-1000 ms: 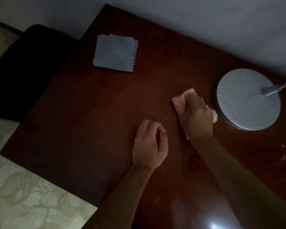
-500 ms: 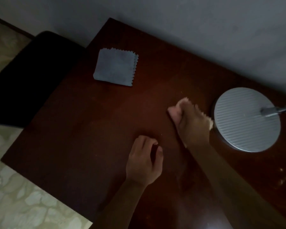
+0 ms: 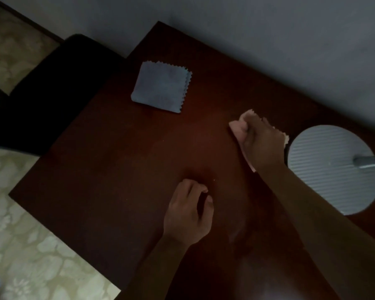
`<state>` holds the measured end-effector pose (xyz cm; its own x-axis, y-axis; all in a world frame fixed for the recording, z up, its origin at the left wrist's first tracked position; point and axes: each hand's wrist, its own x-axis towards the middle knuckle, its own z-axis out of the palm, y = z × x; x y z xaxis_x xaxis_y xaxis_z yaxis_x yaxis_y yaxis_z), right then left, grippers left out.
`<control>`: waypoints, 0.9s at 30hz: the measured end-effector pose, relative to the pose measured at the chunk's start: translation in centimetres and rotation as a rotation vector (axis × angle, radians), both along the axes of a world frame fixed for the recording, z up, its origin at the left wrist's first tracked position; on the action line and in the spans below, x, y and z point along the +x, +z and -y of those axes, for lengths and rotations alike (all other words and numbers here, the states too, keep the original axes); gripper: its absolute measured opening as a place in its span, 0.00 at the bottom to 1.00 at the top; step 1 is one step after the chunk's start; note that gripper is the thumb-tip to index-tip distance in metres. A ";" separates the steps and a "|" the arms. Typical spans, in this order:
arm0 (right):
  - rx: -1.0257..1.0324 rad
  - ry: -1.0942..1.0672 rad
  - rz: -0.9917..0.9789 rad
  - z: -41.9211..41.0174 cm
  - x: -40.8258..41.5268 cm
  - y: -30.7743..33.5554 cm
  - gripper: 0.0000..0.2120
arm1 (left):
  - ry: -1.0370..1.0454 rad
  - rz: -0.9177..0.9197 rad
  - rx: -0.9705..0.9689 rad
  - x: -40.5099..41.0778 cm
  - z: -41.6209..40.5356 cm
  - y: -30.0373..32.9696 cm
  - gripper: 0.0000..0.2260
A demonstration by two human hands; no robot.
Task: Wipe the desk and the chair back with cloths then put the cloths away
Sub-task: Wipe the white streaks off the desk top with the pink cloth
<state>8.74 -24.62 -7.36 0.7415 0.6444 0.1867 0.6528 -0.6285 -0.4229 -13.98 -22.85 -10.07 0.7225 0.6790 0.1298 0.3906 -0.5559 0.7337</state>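
My right hand presses a crumpled pink cloth onto the dark wooden desk, just left of the lamp base. Most of the cloth is hidden under the hand. A folded grey-blue cloth with zigzag edges lies flat near the desk's far left corner, apart from both hands. My left hand rests on the desk nearer to me, fingers curled in, holding nothing. A dark chair stands against the desk's left side.
A round ribbed grey lamp base with a metal stem sits on the desk at the right, close to my right hand. A grey wall runs behind the desk. Pale patterned floor shows at the left and below the desk edge.
The view has shifted, so the desk sits lower in the frame. My right hand with the pink cloth has stayed beside the lamp base with slight movement. The left hand keeps its place.
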 end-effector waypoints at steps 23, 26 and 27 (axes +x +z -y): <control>0.103 0.142 -0.114 5.3 -15.4 1.5 0.37 | -0.039 0.012 -0.211 -6.1 -2.1 1.7 0.06; 0.035 0.182 -0.077 6.9 -20.8 1.2 0.33 | -0.077 0.017 -0.213 -7.4 -2.6 1.5 0.07; 0.020 0.229 -0.030 7.6 -20.7 0.7 0.29 | -0.093 0.012 -0.212 -7.4 -2.7 1.5 0.07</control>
